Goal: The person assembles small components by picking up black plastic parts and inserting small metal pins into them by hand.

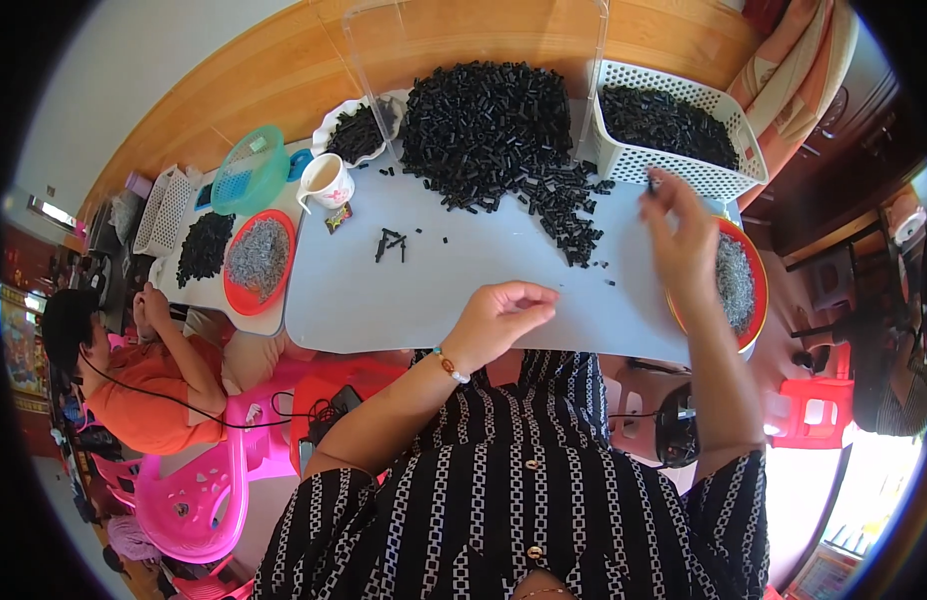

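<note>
My right hand [681, 240] is raised at the front of the white perforated basket [674, 178], its fingertips pinched on a small black plastic piece [653, 186]. The basket holds many similar dark pieces. Over the table's near edge, my left hand [499, 318] has thumb and fingers drawn together; whatever may lie between them is too small to make out. A large heap of short black tubes [489, 130] spills across the grey table [384, 300] toward me. Beside my right forearm sits a red bowl [756, 270] of small silvery metal parts, partly covered by the arm.
A clear plastic box [596, 60] stands behind the heap. Left of it are a white scalloped dish [329, 128], a mug [327, 182] and several loose black pieces [390, 243]. At a side table with another red bowl [252, 305], a person in orange [154, 400] works.
</note>
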Demonstrator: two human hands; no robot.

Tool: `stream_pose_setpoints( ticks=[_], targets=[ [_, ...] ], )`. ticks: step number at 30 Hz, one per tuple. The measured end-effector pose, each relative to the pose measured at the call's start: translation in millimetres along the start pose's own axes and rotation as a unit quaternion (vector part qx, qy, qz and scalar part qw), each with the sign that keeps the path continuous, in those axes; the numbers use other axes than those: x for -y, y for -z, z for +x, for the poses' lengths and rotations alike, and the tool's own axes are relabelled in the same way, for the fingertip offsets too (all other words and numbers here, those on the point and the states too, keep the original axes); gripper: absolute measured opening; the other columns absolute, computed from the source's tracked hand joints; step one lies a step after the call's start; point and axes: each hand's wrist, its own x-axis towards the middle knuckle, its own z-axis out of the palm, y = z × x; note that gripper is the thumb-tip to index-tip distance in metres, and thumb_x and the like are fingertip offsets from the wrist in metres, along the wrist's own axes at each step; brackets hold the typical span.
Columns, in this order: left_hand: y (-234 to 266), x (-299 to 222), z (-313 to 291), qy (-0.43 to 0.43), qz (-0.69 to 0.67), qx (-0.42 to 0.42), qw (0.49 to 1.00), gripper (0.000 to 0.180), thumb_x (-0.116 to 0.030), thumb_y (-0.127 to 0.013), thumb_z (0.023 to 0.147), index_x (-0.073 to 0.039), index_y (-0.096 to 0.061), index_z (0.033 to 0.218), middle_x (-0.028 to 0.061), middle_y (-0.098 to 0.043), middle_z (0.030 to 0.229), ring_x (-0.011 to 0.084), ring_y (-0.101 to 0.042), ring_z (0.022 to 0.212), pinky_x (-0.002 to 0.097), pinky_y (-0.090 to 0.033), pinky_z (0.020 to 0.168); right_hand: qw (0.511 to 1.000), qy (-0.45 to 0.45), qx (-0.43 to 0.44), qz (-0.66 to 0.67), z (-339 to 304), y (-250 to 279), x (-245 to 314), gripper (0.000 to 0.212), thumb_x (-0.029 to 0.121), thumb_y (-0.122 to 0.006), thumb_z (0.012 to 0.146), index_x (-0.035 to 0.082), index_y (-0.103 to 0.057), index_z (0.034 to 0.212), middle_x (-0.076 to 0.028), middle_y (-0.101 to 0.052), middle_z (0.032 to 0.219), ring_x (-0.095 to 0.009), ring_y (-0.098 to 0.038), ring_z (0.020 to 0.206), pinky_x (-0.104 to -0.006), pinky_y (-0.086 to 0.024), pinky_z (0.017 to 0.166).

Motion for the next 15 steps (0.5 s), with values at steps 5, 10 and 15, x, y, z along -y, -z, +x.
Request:
stream_pose_setpoints(
  ticks=[5, 10, 15],
  targets=[
    [26, 12, 28, -0.204, 0.245, -0.147, 0.936, 0.018, -0.009, -0.070, 0.079, -0.003, -0.070, 0.096, 0.0115, -0.067, 0.095, 0.0251, -0.064, 0.089, 0.0334, -0.051, 0.081, 0.979, 0.026, -0.078, -0.187, 93, 31, -68, 0.042, 0.008, -0.060, 0.085, 0.005, -0.056, 0.127, -0.014, -0.069, 0.100, -0.024, -0.067, 0.086, -0.0357, -0.052, 0.078],
    [66, 21, 60, -0.227, 0.427, -0.266, 0.833, 0.046, -0.009, -0.071, 0.075, -0.010, -0.059, 0.119, 0.0159, -0.053, 0.123, 0.0352, -0.050, 0.114, 0.0411, -0.043, 0.098, 0.966, -0.005, -0.064, -0.249, 84, 33, -81, 0.053, 0.013, -0.064, 0.082, 0.008, -0.050, 0.133, -0.011, -0.067, 0.107, -0.026, -0.065, 0.090, -0.0410, -0.051, 0.079],
    [87, 21, 107, -0.231, 0.509, -0.288, 0.778, 0.059, -0.013, -0.069, 0.080, -0.013, -0.048, 0.135, 0.0291, -0.037, 0.141, 0.0471, -0.038, 0.126, 0.0470, -0.036, 0.106, 0.985, 0.016, 0.000, -0.171, 15, 44, -48, 0.026, 0.006, -0.065, 0.081, 0.002, -0.065, 0.107, -0.016, -0.066, 0.098, -0.028, -0.065, 0.085, -0.0376, -0.051, 0.076]
  ],
)
